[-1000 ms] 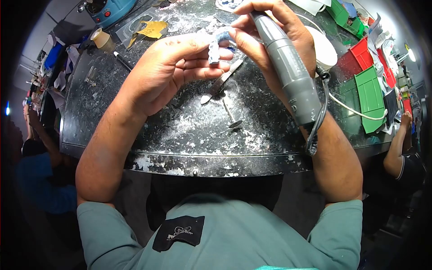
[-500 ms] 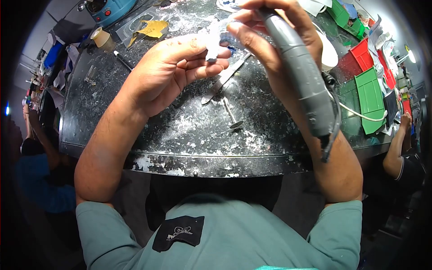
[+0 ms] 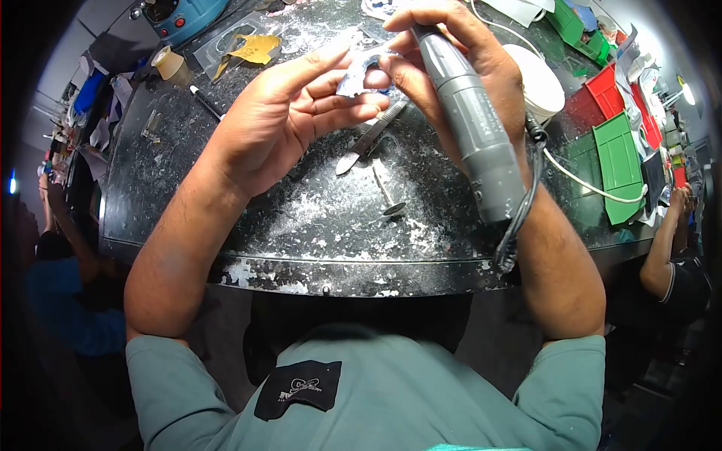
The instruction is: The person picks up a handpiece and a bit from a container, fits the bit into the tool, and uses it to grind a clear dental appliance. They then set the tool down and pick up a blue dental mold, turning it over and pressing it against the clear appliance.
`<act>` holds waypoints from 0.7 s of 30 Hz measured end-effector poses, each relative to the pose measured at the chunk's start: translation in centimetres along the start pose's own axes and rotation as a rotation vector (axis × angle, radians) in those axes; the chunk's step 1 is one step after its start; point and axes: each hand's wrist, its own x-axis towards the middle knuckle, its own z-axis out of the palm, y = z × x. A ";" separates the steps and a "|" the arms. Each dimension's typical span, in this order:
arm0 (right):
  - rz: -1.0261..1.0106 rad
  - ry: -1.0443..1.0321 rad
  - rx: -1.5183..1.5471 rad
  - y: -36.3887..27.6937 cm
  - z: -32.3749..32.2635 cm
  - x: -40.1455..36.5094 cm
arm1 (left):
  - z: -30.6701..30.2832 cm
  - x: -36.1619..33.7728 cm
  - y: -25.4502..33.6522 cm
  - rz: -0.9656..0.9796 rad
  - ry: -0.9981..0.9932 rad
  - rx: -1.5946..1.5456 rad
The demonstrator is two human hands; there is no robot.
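Observation:
My left hand (image 3: 259,124) pinches a small curved, arch-shaped piece (image 3: 352,80), translucent and whitish, between thumb and fingers. Wrapped in my right hand (image 3: 492,75) is a thick grey rotary handpiece (image 3: 474,120), its black cord hanging from the rear end. The tool's working tip is hidden behind my right fingers, which are at the right side of the curved piece. Below the hands, a knife with a short blade (image 3: 348,161) lies on the bench. Nearer to me rests a thin shaft with a round disc (image 3: 392,208) at its end.
White dust and scraps cover the black bench (image 3: 301,240). A white round container (image 3: 535,83) stands behind my right hand, with green (image 3: 618,161) and red bins (image 3: 602,98) farther right. A yellow sheet (image 3: 256,49) and a tape roll (image 3: 168,62) lie at left. Other people sit at both sides.
The handpiece and my right hand have shifted left and turned more upright, uncovering the white container. The curved piece has tilted in my left fingers.

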 end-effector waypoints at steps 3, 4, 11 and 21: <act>-0.015 0.031 0.007 0.6 0.2 0.1 | 0.3 0.0 0.0 0.057 -0.016 0.265; -0.033 0.053 -0.004 0.8 0.3 0.1 | 0.2 0.0 0.0 0.043 -0.014 0.249; -0.039 0.029 0.157 2.7 -0.9 1.3 | -0.1 0.2 -0.4 0.106 0.046 0.146; 0.036 0.035 0.169 3.7 -1.6 1.8 | 0.2 0.4 -0.7 0.163 0.045 0.316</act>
